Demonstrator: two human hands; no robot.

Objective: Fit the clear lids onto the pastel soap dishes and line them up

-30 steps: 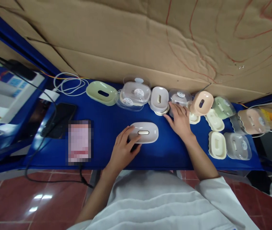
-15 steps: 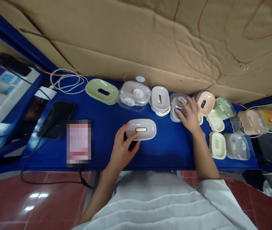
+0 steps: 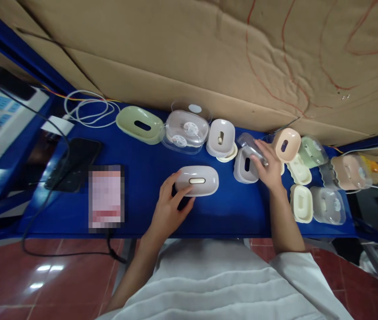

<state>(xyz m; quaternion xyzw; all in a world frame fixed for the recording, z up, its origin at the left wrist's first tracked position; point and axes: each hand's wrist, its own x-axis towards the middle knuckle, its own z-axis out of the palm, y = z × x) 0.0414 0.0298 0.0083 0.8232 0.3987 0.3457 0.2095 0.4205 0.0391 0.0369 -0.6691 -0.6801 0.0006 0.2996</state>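
Observation:
On the blue table, my left hand grips the left end of a pale grey oval soap dish, with a cream bar in its slot. My right hand pinches a clear plastic lid between thumb and fingers. That lid is tilted up over a small grey soap box whose dark slot is now uncovered. Just left of this box stands another pale grey soap box on a cream tray. The fingertips of my right hand are partly hidden behind the lid.
A green dish and a clear-lidded box line the back. Peach, green and cream soap boxes crowd the right. At left lie a black phone, a coiled white cable and a blurred-out item.
My right hand has lifted and tilted the clear lid off the small grey box, which sits slightly nearer me. My left hand stays on the oval dish. The view has shifted slightly.

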